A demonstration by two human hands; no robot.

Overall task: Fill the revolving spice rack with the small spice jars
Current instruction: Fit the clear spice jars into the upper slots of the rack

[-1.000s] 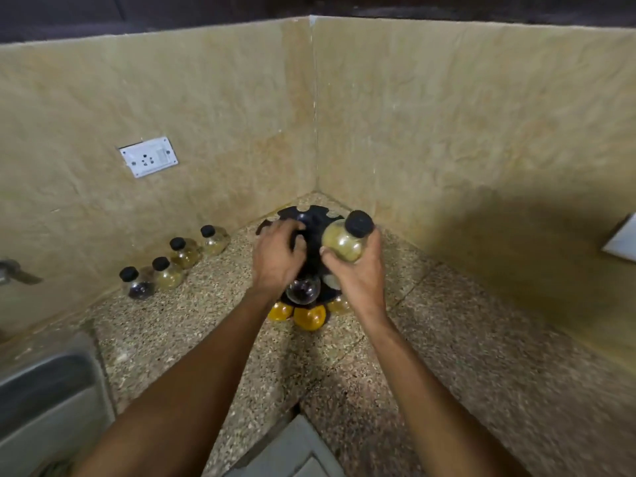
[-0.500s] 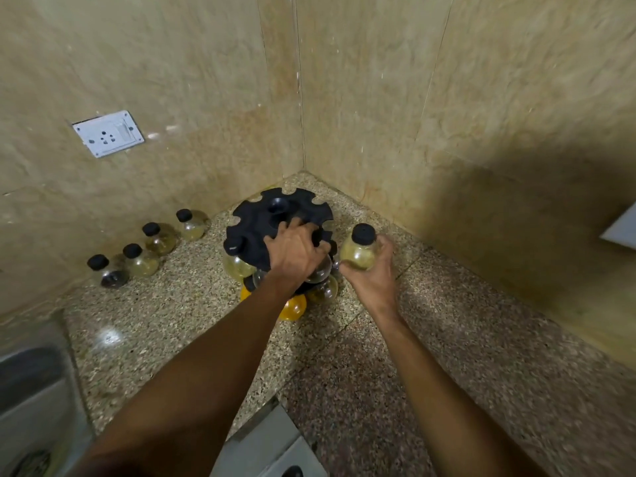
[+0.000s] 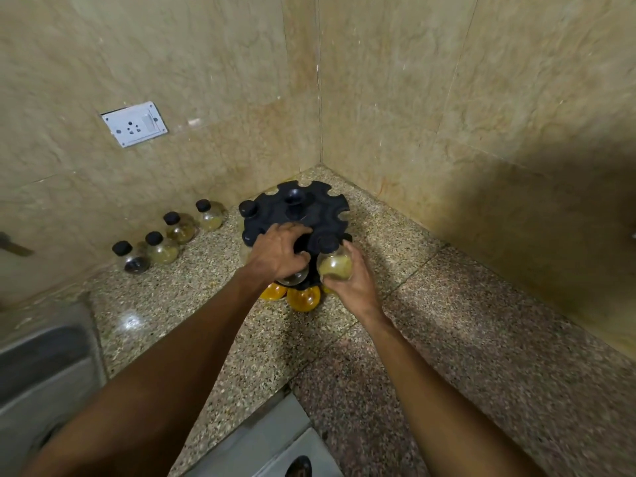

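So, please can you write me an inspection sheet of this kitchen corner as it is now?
Surface: speckled granite counter, dry, no spills.
Job's things: black round revolving rack, top slots mostly empty; orange-filled jars in its lower tier; four black-capped glass jars waiting along the left wall.
Clutter: nothing seen.
Grippers: left hand rests on the rack; right hand holds a black-capped jar of pale spice at the rack's edge.
Cables: nothing seen.
Surroundings: beige stone walls, white wall socket, steel sink.

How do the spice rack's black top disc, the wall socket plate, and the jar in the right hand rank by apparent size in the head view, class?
1. Black top disc: largest.
2. Socket plate.
3. Jar in the right hand: smallest, though partly hidden by fingers.
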